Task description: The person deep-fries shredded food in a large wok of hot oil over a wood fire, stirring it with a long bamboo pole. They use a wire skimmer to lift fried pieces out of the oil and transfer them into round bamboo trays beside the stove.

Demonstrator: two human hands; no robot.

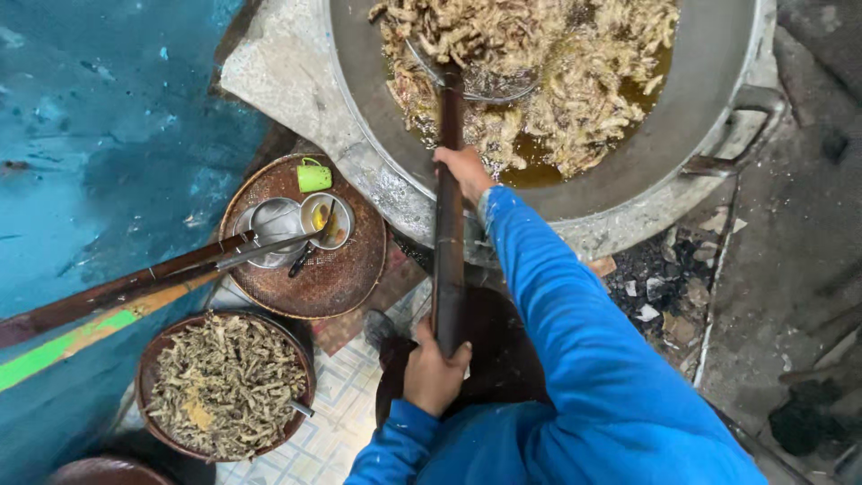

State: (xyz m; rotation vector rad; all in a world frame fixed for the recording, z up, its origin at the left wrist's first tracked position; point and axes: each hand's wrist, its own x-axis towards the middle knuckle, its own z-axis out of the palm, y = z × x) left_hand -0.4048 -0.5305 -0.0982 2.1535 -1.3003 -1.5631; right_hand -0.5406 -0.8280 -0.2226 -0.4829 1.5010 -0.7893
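Observation:
A huge metal wok [691, 72] holds a heap of brown fried strips [548, 63] in oil. A long dark wooden handle [448, 216] runs from my lap up into the wok, ending in a wire skimmer [485, 81] buried in the strips. My left hand [434, 373], in a blue sleeve, grips the handle's near end. My right hand [464, 171] grips it higher up, close to the wok's rim.
A round woven tray [346, 278] at left carries a green cup [314, 176], metal bowls [274, 224] and a ladle with a long wooden handle [117, 287]. A basket of pale raw strips [224, 382] sits below it. Ash and coals [655, 278] lie right of the stove.

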